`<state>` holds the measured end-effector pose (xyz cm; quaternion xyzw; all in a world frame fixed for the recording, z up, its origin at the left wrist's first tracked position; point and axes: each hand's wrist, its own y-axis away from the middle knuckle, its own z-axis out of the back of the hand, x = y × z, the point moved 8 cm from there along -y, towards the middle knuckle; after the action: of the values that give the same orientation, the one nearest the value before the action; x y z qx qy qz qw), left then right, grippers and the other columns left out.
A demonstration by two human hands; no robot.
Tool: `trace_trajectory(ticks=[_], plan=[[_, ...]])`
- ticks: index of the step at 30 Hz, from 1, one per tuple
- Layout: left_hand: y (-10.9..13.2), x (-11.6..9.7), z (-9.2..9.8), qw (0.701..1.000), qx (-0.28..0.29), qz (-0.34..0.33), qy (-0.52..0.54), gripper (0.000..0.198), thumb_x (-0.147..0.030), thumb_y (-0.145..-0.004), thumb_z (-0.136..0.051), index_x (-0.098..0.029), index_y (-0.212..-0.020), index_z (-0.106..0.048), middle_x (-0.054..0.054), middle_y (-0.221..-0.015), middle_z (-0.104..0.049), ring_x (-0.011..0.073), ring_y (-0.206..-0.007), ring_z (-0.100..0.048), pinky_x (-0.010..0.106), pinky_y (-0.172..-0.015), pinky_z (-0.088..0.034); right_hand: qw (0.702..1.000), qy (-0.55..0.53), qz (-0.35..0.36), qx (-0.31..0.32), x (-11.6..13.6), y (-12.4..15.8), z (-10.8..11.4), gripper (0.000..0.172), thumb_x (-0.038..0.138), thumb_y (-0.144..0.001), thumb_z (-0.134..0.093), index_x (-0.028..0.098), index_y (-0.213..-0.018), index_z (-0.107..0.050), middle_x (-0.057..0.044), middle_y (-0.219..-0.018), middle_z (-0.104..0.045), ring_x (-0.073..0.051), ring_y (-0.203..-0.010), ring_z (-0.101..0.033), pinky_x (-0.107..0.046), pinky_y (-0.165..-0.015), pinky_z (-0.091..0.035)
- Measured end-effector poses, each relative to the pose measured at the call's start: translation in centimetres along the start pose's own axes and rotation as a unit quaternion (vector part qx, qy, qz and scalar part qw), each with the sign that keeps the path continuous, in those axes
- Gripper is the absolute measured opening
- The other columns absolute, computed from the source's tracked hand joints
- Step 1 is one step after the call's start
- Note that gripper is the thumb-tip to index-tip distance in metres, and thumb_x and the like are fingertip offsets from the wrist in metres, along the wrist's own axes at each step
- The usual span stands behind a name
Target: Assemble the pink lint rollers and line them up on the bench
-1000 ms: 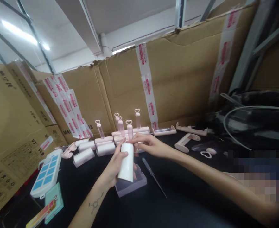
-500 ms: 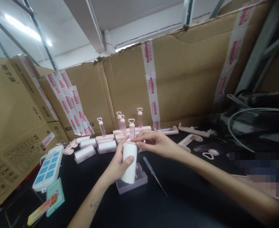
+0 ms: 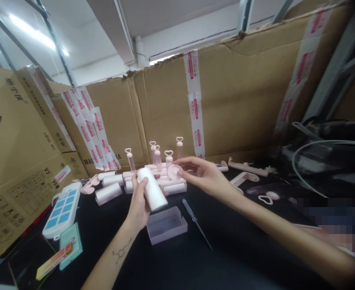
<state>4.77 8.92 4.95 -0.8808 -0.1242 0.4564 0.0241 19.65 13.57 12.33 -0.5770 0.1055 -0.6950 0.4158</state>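
My left hand (image 3: 138, 207) is wrapped round a white paper roll (image 3: 154, 193), which tilts with its lower end toward the right. Between the thumb and fingers of my right hand (image 3: 202, 174) is a round pale pink end cap (image 3: 174, 172), a little apart from the roll. Below the roll lies a translucent lilac box (image 3: 167, 231), open at the top. A thin screwdriver (image 3: 198, 224) with a clear bluish handle rests to the right of that box. Behind my hands stand several pink tubes with heart-shaped loops (image 3: 169, 159).
White rolls in lilac cases (image 3: 108, 194) lie at the back left. Pink handle parts (image 3: 248, 166) are scattered at the back right. A blue-and-white compartment case (image 3: 61, 211) and a teal card (image 3: 71, 245) lie left. Cardboard walls (image 3: 240, 92) enclose the black table.
The white roll has tilted and moved left and up with my left hand. My right hand has drawn away from its top, holding the pink cap. The lilac box is now uncovered.
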Motion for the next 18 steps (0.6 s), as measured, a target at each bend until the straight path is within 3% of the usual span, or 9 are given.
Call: trace_trajectory(ticks=[2,4,6,8,11,15,18], plan=[[-0.4,0.4,0.5,0.996,-0.044,0.005,0.072,0.031,-0.030,-0.085,-0.055,-0.022,-0.114,-0.045,0.005,-0.096,-0.065,0.0169,-0.080,-0.066,0.029,-0.072,-0.053,0.997,0.050,0.050,-0.039,0.6,0.9,-0.2,0.026,0.029,-0.082,-0.060,0.020,-0.106,-0.065,-0.008,-0.104,-0.068,-0.022,-0.093,-0.064,-0.037,-0.085,-0.054],[-0.6,1.3,0.4,0.988,-0.052,0.041,0.136,0.021,-0.027,-0.090,-0.048,-0.015,-0.106,-0.052,0.007,-0.092,-0.066,0.0155,-0.082,-0.065,0.025,-0.076,-0.051,0.979,0.124,0.157,-0.031,1.9,2.3,-1.3,0.028,0.022,-0.084,-0.057,0.024,-0.111,-0.064,-0.005,-0.109,-0.068,-0.021,-0.099,-0.064,-0.036,-0.089,-0.052],[-0.6,2.2,0.2,0.977,-0.051,0.085,0.187,0.023,-0.026,-0.093,-0.041,-0.010,-0.099,-0.057,0.008,-0.087,-0.066,0.0143,-0.080,-0.064,0.022,-0.075,-0.051,0.947,0.183,0.260,0.046,2.7,3.8,-3.4,0.035,0.016,-0.086,-0.054,0.026,-0.119,-0.060,-0.003,-0.118,-0.063,-0.021,-0.108,-0.060,-0.037,-0.097,-0.048],[-0.5,2.8,0.2,0.966,-0.055,0.124,0.220,0.029,-0.028,-0.093,-0.039,-0.008,-0.097,-0.059,0.009,-0.083,-0.066,0.0141,-0.076,-0.064,0.020,-0.072,-0.051,0.912,0.226,0.316,0.131,2.6,5.0,-5.4,0.040,0.014,-0.087,-0.051,0.026,-0.125,-0.055,-0.004,-0.126,-0.058,-0.022,-0.116,-0.054,-0.041,-0.102,-0.043],[-0.5,2.7,0.4,0.960,-0.057,0.139,0.237,0.032,-0.030,-0.094,-0.037,-0.007,-0.098,-0.059,0.008,-0.080,-0.065,0.0136,-0.071,-0.062,0.020,-0.066,-0.051,0.892,0.263,0.343,0.131,2.7,5.3,-6.1,0.042,0.011,-0.088,-0.048,0.024,-0.128,-0.051,-0.007,-0.126,-0.058,-0.022,-0.118,-0.052,-0.043,-0.103,-0.041],[-0.5,2.3,-0.2,0.959,-0.017,0.137,0.247,0.034,-0.030,-0.095,-0.034,-0.008,-0.091,-0.060,0.008,-0.078,-0.064,0.0131,-0.065,-0.061,0.021,-0.057,-0.051,0.909,0.251,0.330,0.052,3.3,4.4,-5.4,0.033,0.013,-0.086,-0.054,0.022,-0.118,-0.059,-0.012,-0.120,-0.061,-0.022,-0.116,-0.053,-0.038,-0.095,-0.047],[-0.1,2.7,-0.5,0.958,-0.013,0.141,0.251,0.032,-0.029,-0.095,-0.035,-0.009,-0.089,-0.059,0.006,-0.075,-0.063,0.0128,-0.062,-0.061,0.020,-0.053,-0.050,0.922,0.244,0.297,0.048,2.8,3.7,-5.4,0.020,0.017,-0.086,-0.056,0.021,-0.104,-0.065,-0.014,-0.124,-0.058,-0.023,-0.117,-0.051,-0.039,-0.094,-0.047]])
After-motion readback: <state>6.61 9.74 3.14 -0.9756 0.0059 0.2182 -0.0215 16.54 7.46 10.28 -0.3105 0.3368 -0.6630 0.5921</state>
